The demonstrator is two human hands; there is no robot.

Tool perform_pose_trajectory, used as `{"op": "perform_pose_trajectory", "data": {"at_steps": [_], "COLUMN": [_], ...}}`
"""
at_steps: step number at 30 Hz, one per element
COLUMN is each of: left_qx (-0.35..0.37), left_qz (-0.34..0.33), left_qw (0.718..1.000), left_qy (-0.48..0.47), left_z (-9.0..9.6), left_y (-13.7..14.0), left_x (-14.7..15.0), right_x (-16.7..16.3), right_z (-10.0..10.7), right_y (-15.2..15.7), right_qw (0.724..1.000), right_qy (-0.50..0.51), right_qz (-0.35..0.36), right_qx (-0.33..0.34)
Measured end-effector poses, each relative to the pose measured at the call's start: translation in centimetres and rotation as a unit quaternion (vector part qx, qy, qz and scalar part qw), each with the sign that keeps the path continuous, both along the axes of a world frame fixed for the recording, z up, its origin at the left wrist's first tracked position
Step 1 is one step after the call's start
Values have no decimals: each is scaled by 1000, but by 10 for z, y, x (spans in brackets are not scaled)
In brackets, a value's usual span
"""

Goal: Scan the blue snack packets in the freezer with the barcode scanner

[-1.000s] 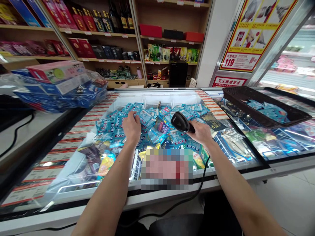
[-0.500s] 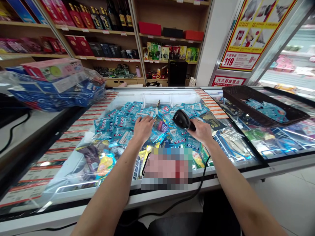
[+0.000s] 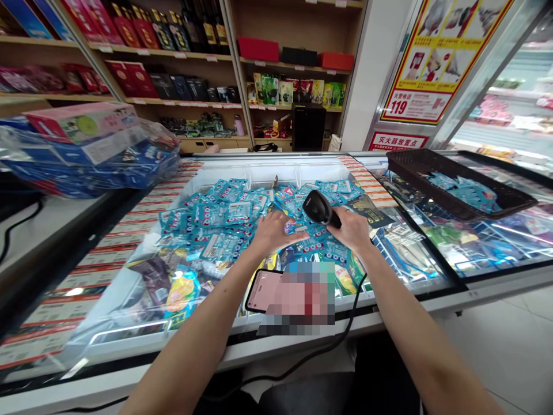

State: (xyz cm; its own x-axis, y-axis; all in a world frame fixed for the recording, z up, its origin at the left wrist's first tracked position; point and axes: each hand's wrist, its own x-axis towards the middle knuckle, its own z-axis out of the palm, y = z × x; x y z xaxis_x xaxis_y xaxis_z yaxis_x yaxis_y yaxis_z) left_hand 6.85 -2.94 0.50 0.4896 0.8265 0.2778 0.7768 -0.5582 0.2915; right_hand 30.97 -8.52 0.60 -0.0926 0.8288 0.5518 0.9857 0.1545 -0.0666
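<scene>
My right hand (image 3: 352, 231) is wrapped round the handle of a black barcode scanner (image 3: 318, 206), whose head points left and away from me. Over the middle of a spread of small blue packets (image 3: 220, 245), my left hand (image 3: 274, 233) has its thumb and fingers apart. A bit of purple packaging (image 3: 288, 228) shows between them, mostly covered by the hand. The packets lie on the glass top of a chest freezer. Nearer to me lies a phone (image 3: 262, 290) with a lit pinkish screen, its right part blurred by blocks.
A dark brown basket (image 3: 401, 167) with more blue packets stands at the right. Plastic-wrapped blue packs with a pink box (image 3: 82, 122) on top sit at the left. The scanner's black cable (image 3: 341, 346) runs along the freezer's front edge (image 3: 371, 317). Stocked shelves (image 3: 173, 55) stand behind.
My left hand has moved right and a little nearer, over the purple packaging that lay in view before, and its thumb now reaches out rightward. The scanner stays in my right hand.
</scene>
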Motion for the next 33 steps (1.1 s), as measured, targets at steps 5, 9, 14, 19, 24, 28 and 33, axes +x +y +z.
{"op": "perform_pose_trajectory", "data": {"at_steps": [5, 9, 14, 19, 24, 28, 33], "left_qx": [-3, -38, -104, -99, -31, -32, -32], "left_qz": [-9, -1, 18, 42, 80, 65, 92], "left_qw": [1000, 999, 986, 965, 933, 923, 936], "left_qy": [27, 16, -128, -240, -348, -377, -338], "left_z": [-6, -6, -1, -4, -12, -17, -23], "left_y": [-5, 6, 15, 20, 36, 44, 43], "left_x": [11, 1, -21, -28, -32, -36, -37], "right_x": [0, 0, 0, -1, -1, -2, -4], "right_z": [0, -1, -1, 0, 0, -1, -2], "right_y": [0, 0, -1, -2, -2, -2, -2], "right_qw": [1000, 1000, 1000, 1000, 1000, 1000, 998], "right_qy": [-1, -5, -5, -6, -7, -3, 7], "right_qz": [2, 1, 2, -2, -3, 11, 40], "right_qx": [-4, -7, -3, 2, 10, 12, 39]}}
